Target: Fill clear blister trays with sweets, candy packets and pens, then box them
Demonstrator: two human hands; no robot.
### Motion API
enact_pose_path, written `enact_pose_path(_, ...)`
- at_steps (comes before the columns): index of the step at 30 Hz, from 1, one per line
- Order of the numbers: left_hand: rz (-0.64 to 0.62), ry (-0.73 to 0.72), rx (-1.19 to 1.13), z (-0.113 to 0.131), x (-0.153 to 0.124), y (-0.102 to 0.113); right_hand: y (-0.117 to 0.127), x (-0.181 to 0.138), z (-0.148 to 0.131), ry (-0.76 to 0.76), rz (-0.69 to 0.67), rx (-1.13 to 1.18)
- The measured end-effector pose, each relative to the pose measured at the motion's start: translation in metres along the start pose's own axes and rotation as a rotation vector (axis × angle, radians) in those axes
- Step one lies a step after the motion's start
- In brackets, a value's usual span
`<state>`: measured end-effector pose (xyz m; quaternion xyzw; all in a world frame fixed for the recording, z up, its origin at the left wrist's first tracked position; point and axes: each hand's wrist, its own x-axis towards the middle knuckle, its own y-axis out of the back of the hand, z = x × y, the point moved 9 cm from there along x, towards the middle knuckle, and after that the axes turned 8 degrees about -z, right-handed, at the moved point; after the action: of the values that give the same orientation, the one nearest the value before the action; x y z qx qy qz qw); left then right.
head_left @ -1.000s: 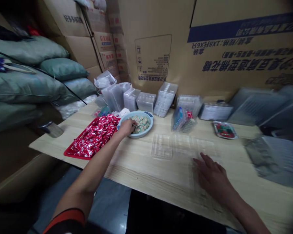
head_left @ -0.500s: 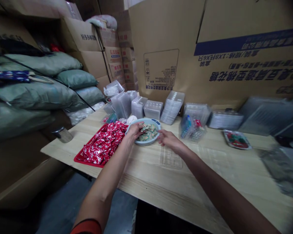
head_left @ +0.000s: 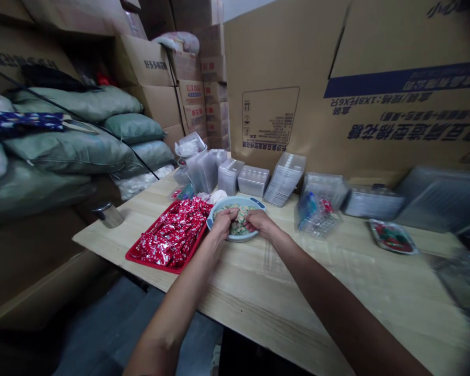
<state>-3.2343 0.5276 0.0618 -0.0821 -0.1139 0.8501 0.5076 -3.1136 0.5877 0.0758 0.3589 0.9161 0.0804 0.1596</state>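
A light blue plastic bowl (head_left: 243, 238) on the wooden table holds a heap of small pale green and beige packets (head_left: 239, 225). My left hand (head_left: 223, 222) reaches over the bowl's left side, its fingers closed on some of these packets. From the right, my right hand (head_left: 260, 222) dips into the same heap with curled fingers; what they grip is hidden. The two hands are close together, with packets showing between them. Left of the bowl is a red tray (head_left: 130, 255) piled with shiny red patterned packets (head_left: 168, 235).
Stacks of clear plastic trays (head_left: 284, 180) line the table's back, before a large cardboard box (head_left: 274, 68). Bagged items (head_left: 317, 213) and a filled clear tray (head_left: 392, 236) lie to the right. A metal cup (head_left: 108, 214) stands near the left edge; stuffed sacks (head_left: 70, 154) are beyond.
My right hand has moved left from the bowl's rim into the packets, and its fingers have curled. My left hand stays at the heap. The view has shifted slightly.
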Motion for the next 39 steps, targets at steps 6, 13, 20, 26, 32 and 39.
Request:
enact_pose_path(6,0.174,-0.096,0.132,0.018,0.0,0.016,0.003,0.002,0.003,-0.009,0.044,0.094)
enact_pose_path(13,-0.004,-0.003,0.252,0.028,0.004,-0.002,-0.005,0.0,-0.009,0.06,-0.01,0.021)
enact_pose_path(20,-0.19,-0.036,0.263,0.026,-0.003,-0.015,-0.006,-0.003,-0.014,0.108,0.004,-0.137)
enact_pose_path(26,-0.159,-0.044,0.286,0.022,-0.003,-0.01,-0.001,-0.004,-0.023,0.162,0.089,-0.362)
enact_pose_path(32,-0.058,-0.002,0.136,0.018,-0.003,-0.01,0.002,-0.007,-0.035,0.219,0.145,-0.473)
enact_pose_path(39,-0.209,0.155,-0.248,0.018,-0.011,-0.016,0.017,-0.01,-0.036,0.29,0.12,-0.3)
